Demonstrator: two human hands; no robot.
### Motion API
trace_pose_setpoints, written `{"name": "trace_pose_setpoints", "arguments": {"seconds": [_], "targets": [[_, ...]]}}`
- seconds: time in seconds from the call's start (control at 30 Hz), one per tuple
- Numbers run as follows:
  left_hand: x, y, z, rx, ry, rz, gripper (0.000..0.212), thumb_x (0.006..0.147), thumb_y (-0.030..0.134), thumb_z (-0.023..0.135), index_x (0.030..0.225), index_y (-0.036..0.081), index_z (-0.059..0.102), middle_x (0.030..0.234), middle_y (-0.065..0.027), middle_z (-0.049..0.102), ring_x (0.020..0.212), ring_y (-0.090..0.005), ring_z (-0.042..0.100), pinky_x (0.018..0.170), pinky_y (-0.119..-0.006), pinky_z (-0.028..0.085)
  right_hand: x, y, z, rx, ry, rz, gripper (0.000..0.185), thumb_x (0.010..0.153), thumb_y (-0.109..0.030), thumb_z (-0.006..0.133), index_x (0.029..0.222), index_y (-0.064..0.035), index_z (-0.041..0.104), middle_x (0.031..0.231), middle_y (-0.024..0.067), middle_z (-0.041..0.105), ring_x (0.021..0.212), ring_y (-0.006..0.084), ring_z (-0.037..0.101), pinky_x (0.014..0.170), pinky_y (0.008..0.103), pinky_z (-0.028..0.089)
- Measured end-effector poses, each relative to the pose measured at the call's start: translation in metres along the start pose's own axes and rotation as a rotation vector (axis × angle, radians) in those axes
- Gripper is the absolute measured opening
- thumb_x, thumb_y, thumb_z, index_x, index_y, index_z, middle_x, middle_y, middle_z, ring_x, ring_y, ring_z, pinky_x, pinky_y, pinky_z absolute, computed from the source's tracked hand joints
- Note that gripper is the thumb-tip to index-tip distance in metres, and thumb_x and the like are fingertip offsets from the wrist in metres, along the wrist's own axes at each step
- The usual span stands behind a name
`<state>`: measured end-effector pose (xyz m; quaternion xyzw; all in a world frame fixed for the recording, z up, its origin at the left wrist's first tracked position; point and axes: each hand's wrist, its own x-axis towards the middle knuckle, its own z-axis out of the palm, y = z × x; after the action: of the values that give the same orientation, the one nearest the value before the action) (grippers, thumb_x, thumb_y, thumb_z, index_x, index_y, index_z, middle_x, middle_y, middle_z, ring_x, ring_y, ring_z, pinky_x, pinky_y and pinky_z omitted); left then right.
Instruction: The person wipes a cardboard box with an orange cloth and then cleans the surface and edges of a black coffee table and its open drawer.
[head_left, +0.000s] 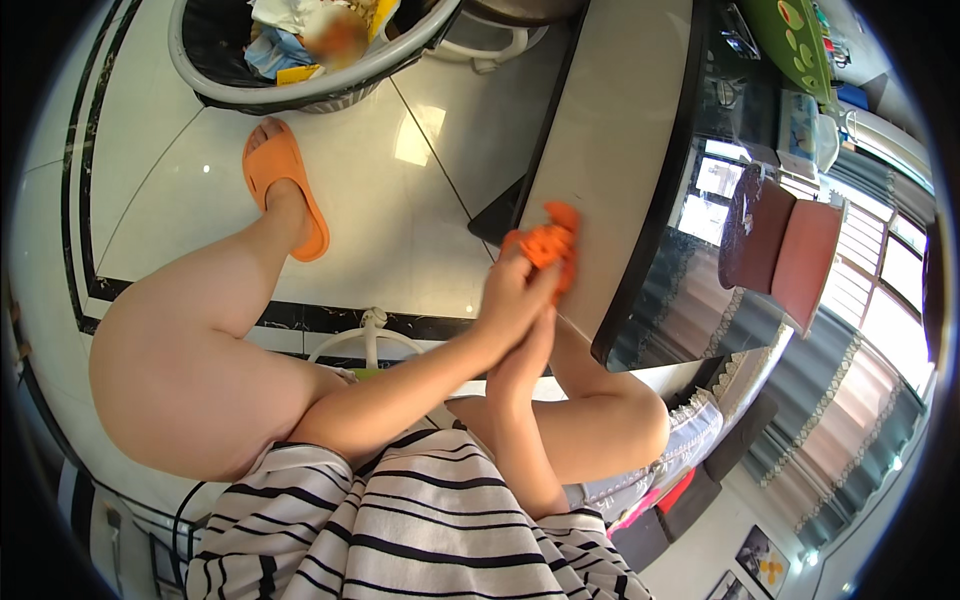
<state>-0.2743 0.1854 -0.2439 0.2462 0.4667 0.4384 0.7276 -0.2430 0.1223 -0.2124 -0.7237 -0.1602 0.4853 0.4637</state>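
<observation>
My left hand (514, 294) is closed around a bright orange object (546, 246) with a knobbly, textured surface; motion blur and my fingers hide what it is. My right hand (531, 341) lies against the left one, and its fingers reach up to the same object from below, partly hidden. Smoother blurred orange (562, 214) shows just behind; whether it belongs to the object or is a slipper, I cannot tell. Both hands are in front of a beige panel (615, 135) beside a glossy black tabletop (660, 262).
A lined bin (180, 45) holding rubbish stands on the tiled floor (375, 240). One foot wears an orange slide slipper (296, 180). White curved metal legs (371, 330) stand below my arms. A reddish-brown chair (802, 255) is across the table, near striped curtains (832, 420).
</observation>
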Motion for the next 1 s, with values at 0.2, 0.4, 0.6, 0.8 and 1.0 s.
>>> {"name": "trace_pose_setpoints", "arguments": {"seconds": [0.2,0.4,0.6,0.8,1.0], "targets": [[0.006,0.045,0.026,0.002,-0.056,0.475,0.034,0.088,0.007,0.052,0.121,0.0,0.055,0.126,-0.0145,0.055,0.111,-0.0266,0.056,0.094,-0.032,0.042,-0.015,-0.034,0.001,-0.045,-0.094,-0.29,0.055,0.102,-0.036,0.021,0.146,-0.0026,0.024,0.143,0.0149,0.036,0.133,0.0259,0.037,0.108,0.0367,0.033],[0.076,0.01,0.007,0.076,0.035,0.25,0.026,0.094,0.019,0.051,0.106,-0.003,0.059,0.092,-0.0072,0.062,0.084,-0.014,0.055,0.078,-0.028,0.044,0.056,-0.038,0.038,0.158,-0.121,-0.001,0.046,0.103,-0.032,0.031,0.135,-0.0011,0.038,0.132,0.0112,0.046,0.124,0.0181,0.045,0.103,0.0324,0.036],[0.101,-0.024,-0.016,0.136,0.079,0.109,0.027,0.095,0.02,0.05,0.103,-0.004,0.058,0.087,-0.0073,0.062,0.079,-0.0161,0.055,0.072,-0.032,0.045,0.092,0.004,0.041,0.158,-0.095,0.007,0.045,0.103,-0.029,0.034,0.137,0.0014,0.037,0.134,0.0115,0.044,0.125,0.0175,0.042,0.104,0.0311,0.034],[0.074,0.027,0.004,-0.013,-0.081,0.21,0.03,0.092,0.013,0.05,0.118,-0.001,0.056,0.122,-0.0128,0.055,0.109,-0.0224,0.053,0.094,-0.032,0.039,0.05,-0.031,0.042,0.088,-0.079,-0.105,0.055,0.102,-0.041,0.029,0.142,-0.0027,0.031,0.14,0.0119,0.042,0.13,0.0204,0.041,0.107,0.0333,0.034],[0.076,0.065,0.022,-0.013,-0.213,0.537,0.041,0.09,0.008,0.052,0.131,0.001,0.051,0.14,-0.016,0.045,0.128,-0.0283,0.044,0.105,-0.037,0.034,0.039,-0.044,0.045,0.075,0.022,-0.329,0.057,0.101,-0.047,0.028,0.139,-0.0048,0.033,0.138,0.0106,0.043,0.127,0.0242,0.043,0.105,0.0364,0.036]]}}
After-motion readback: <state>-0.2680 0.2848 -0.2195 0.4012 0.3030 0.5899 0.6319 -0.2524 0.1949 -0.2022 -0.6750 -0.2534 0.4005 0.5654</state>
